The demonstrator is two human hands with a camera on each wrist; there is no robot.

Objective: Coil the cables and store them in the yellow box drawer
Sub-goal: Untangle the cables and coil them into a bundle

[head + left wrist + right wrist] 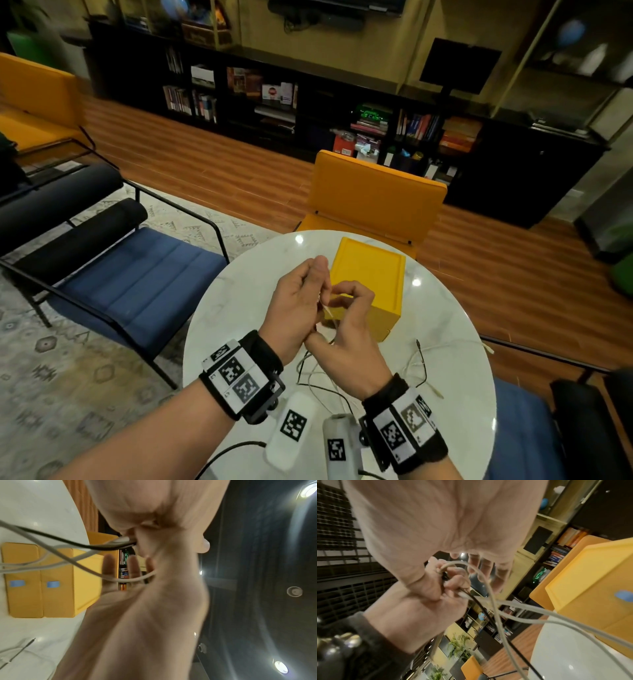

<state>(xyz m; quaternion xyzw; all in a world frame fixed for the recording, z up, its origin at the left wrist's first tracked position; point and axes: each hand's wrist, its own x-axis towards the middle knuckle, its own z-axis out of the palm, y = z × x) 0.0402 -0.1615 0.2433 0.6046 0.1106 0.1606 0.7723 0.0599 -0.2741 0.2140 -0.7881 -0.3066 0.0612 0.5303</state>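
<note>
Both hands meet above the table, in front of the yellow box (pixel 371 274). My left hand (pixel 306 294) grips a bunch of white and black cables (pixel 328 310); in the right wrist view its thumb and forefinger (pixel 453 584) curl round the strands (pixel 489 592). My right hand (pixel 346 303) pinches the same cables between thumb and forefinger. A white loop (pixel 126 580) crosses the left fingers (pixel 109 568). The loose lengths (pixel 318 377) trail onto the table, with a black jack end (pixel 418 344) to the right. The box (pixel 56 595) shows two closed drawers with blue tabs.
The round white marble table (pixel 239 308) carries two white tagged devices (pixel 291 428) near its front edge. A yellow chair (pixel 376 195) stands behind the box, a blue bench (pixel 137 270) to the left and a blue seat (pixel 524 428) to the right.
</note>
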